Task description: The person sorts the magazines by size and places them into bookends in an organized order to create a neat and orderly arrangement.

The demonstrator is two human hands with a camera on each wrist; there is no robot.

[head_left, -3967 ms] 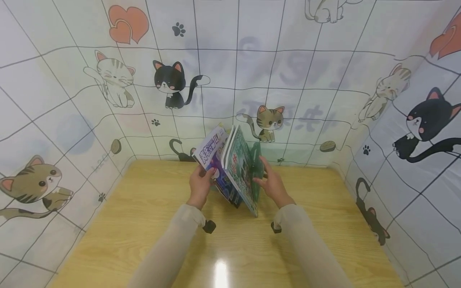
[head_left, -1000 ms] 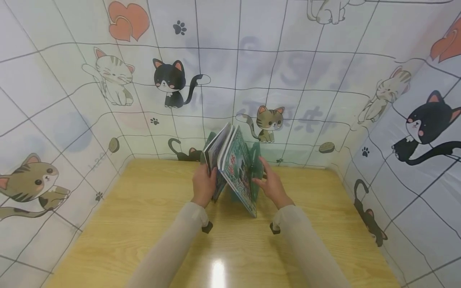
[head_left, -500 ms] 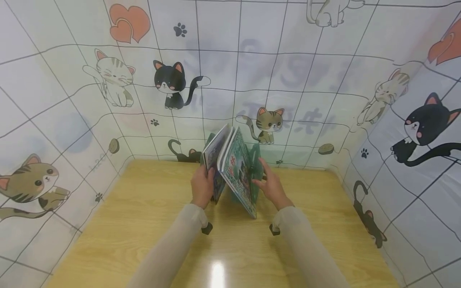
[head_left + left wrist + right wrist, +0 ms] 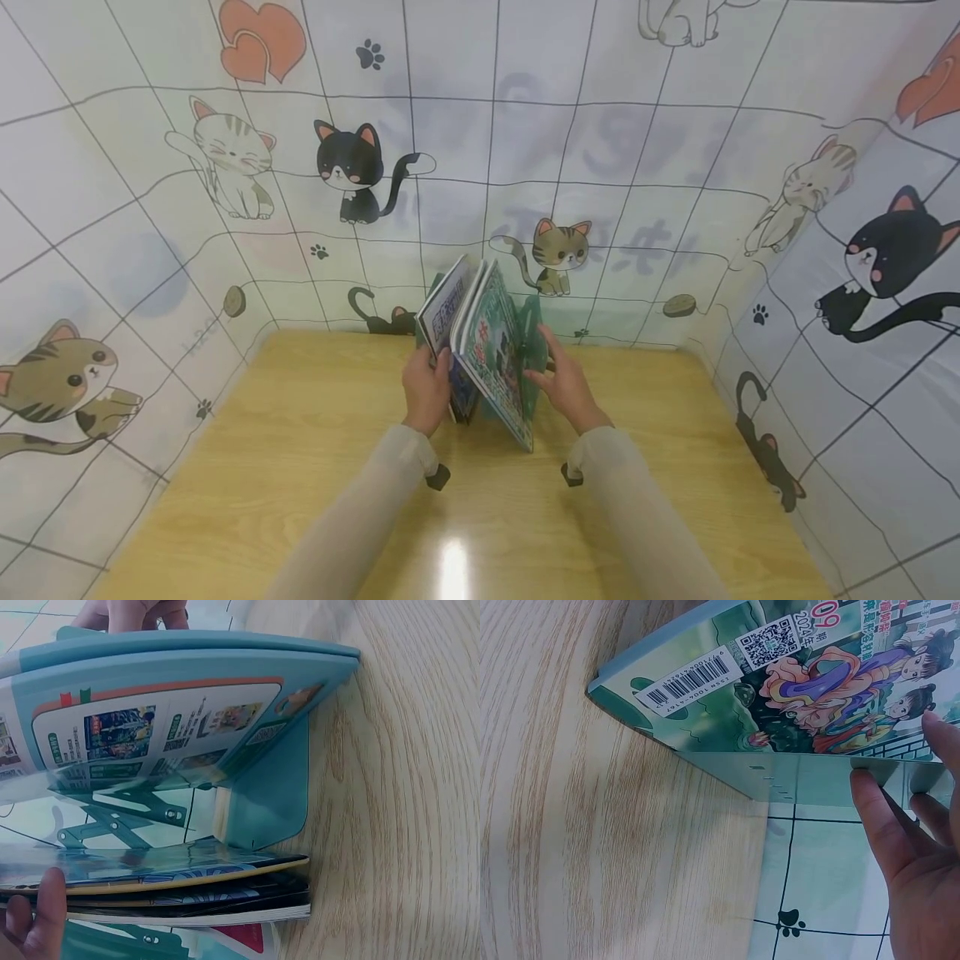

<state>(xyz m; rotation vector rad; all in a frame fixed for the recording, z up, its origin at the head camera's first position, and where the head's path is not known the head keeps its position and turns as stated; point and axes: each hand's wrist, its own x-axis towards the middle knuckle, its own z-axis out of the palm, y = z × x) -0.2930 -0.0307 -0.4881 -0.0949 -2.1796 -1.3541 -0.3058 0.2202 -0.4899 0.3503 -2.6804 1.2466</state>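
Observation:
My left hand (image 4: 427, 390) grips several dark blue magazines (image 4: 447, 312), thumb on their inner face and fingers at the outer side. They stand on edge, leaning slightly, in the left part of a green expandable bookend (image 4: 534, 333). My right hand (image 4: 572, 390) holds the bookend's right end plate, with the thumb reaching toward the cover of a green magazine (image 4: 495, 342). In the left wrist view, the green magazines' pale blue back cover (image 4: 187, 720) faces the dark ones, and the bookend's crossed lattice arms (image 4: 124, 817) show in the gap between.
The bookend stands on a wood-grain table (image 4: 315, 475) near the back wall. A white sheet with cat drawings (image 4: 450, 167) covers the back and both sides. Black wrist camera mounts (image 4: 437, 477) sit under both sleeves.
Four seconds ago the dark magazines were tilted in front of the bookend, covers showing. My left hand has set them upright in its left part, then shifted them slightly right. My right hand stays put.

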